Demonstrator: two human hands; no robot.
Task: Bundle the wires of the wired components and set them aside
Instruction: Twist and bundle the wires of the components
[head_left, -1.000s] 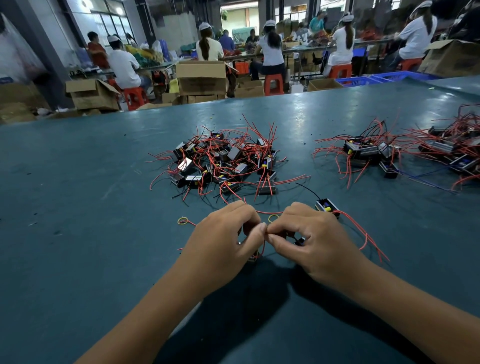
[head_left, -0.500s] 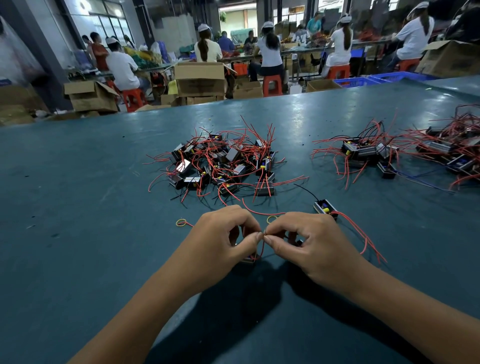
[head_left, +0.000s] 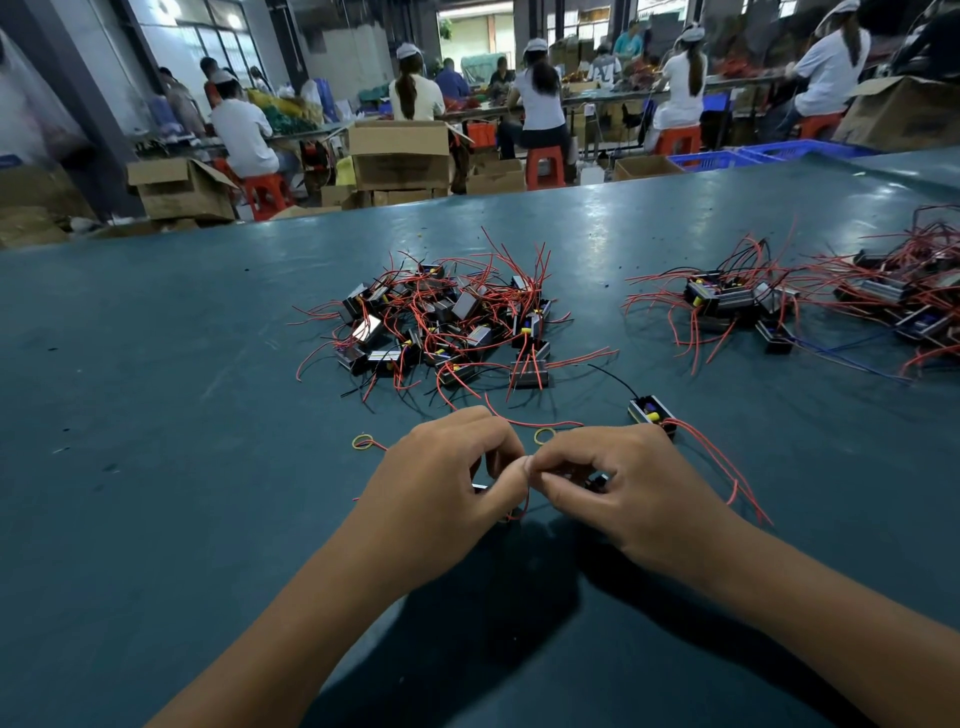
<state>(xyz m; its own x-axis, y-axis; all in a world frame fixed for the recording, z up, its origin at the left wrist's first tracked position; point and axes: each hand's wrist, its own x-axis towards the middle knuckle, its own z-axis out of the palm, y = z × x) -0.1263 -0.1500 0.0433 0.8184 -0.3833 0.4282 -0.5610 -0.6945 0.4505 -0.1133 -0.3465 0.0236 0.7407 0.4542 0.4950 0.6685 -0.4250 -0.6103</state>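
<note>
Two hands, left hand (head_left: 447, 467) and right hand (head_left: 618, 483), meet thumb to thumb over a dark green table (head_left: 156, 415), fingers curled, apparently pinching a small wired component (head_left: 597, 480) mostly hidden between them; a pile of red-wired components (head_left: 447, 322) lies beyond; workers (head_left: 540, 98) sit among cardboard boxes (head_left: 400, 156) behind.

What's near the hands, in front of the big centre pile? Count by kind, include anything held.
yellow rubber bands: 2, lying loose
lone wired component: 1, beside the right hand
held wired component: 1, mostly hidden, pinched between the left hand and the right hand
Total: 4
</note>
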